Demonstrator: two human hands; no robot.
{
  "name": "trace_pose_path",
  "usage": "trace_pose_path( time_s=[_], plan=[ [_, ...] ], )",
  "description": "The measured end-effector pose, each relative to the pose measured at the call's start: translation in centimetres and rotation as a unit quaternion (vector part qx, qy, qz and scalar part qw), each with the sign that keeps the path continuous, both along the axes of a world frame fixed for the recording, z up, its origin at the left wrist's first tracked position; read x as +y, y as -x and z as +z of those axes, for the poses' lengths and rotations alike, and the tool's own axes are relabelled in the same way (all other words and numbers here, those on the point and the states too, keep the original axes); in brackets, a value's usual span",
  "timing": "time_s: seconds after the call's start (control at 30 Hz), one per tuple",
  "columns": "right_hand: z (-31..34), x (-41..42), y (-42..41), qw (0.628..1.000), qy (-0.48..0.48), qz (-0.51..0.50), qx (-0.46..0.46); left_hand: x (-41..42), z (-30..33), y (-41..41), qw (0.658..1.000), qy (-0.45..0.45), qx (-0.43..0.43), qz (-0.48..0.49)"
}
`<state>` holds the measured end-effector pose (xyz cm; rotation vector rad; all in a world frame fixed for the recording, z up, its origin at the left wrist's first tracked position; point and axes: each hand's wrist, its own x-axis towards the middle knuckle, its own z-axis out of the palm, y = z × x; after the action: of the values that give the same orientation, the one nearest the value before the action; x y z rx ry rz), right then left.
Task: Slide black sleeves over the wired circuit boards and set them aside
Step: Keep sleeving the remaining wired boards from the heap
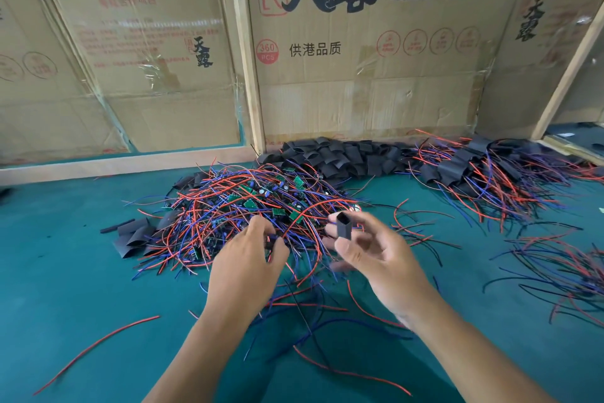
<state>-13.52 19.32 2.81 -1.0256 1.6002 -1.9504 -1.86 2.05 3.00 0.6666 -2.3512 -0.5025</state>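
Observation:
A tangled heap of small green circuit boards (251, 203) with red, blue and black wires lies mid-table. My left hand (248, 258) reaches into its near edge, fingers curled among the wires; what they pinch is hidden. My right hand (369, 252) holds one black sleeve (343, 225) upright between thumb and fingers, its open end facing up. A pile of loose black sleeves (340, 154) lies at the back against the cardboard. At the back right sits a heap of sleeved boards (474, 167) with wires trailing out.
Cardboard panels (359, 75) in wooden frames wall off the back of the green table (81, 272). A few flat sleeves (134, 236) lie left of the heap. Loose wires (555, 272) spread at the right, and a red wire (98, 350) lies near left.

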Motion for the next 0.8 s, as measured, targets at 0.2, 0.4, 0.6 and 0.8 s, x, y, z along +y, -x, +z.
trace_pose_path(
  time_s=[0.2, 0.4, 0.6, 0.8],
  plan=[
    [0.0, -0.8, -1.0, 0.993, 0.038, 0.048, -0.101, 2.3, 0.8, -0.2, 0.987, 0.012, 0.004, -0.163],
    [1.0, 0.0, 0.9, 0.981, 0.095, -0.039, -0.168, 1.8, 0.7, -0.3, 0.982, 0.039, -0.026, -0.184],
    [1.2, 0.4, 1.3, 0.982, 0.091, -0.058, -0.157, 1.0, 0.5, -0.4, 0.977, 0.072, -0.055, -0.194],
    [0.6, -0.1, 0.4, 0.991, 0.06, -0.057, -0.1, 0.7, -0.2, -0.8, 0.97, 0.024, -0.129, -0.203]
  ],
)
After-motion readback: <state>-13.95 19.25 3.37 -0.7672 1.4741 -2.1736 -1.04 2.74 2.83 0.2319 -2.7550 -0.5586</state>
